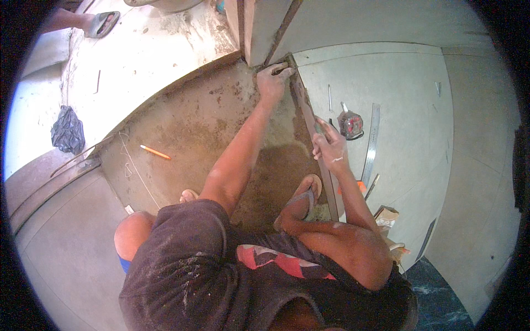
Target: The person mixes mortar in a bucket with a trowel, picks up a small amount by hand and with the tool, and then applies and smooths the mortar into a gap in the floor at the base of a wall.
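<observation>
My left hand (272, 84) reaches to the far corner, at the top end of a long narrow brown edge strip (307, 110). Its fingers are curled closed; anything between them is too small to make out. Farther down the same strip, my right hand (332, 148) rests against it, fingers bent around something greenish that is mostly hidden. Just right of that hand lies a dark tape measure (350, 124) with red marks. A steel ruler (373, 138) lies beyond it on the pale panel (408, 110).
An orange pen (155, 152) and a thin string (138, 175) lie on the brown floor (193, 127). On the white ledge at left sits a black plastic bag (68, 130). Another person's sandalled foot (101, 24) is at the upper left. A door frame (256, 33) rises at the far corner.
</observation>
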A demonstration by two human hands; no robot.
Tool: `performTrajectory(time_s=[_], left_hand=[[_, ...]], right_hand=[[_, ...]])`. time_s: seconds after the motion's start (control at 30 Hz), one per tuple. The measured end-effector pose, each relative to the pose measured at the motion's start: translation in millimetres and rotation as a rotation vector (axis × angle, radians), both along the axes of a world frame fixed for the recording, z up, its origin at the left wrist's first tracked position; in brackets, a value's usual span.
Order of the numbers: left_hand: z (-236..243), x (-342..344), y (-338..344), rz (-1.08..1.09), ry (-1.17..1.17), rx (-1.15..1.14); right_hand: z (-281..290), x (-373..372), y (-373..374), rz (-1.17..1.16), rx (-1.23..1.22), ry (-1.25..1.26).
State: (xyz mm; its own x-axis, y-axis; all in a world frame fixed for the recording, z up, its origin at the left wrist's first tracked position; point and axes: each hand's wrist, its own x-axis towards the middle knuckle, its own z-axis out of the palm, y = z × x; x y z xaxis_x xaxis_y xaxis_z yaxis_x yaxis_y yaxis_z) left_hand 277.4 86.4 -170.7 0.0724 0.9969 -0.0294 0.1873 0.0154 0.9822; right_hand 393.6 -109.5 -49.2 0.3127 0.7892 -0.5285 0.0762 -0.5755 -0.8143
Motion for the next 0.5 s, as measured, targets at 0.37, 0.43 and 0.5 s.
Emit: performTrajectory(time_s=[0.37,0.43,0.5], left_hand=[[2.5,3.7,1.7,-0.019,0.033,-0.018],[2.2,3.4,0.2,-0.01,0.004,-0.039],[3.7,4.1,-2.1,0.004,0.006,-0.029]], right_hand=[[14.0,1.3,4.7,0.037,-0.072,-0.061],[16.5,4.2,5.1,0.053,-0.056,-0.037],[11.8,14.5,3.4,0.096,0.014,-0.12]])
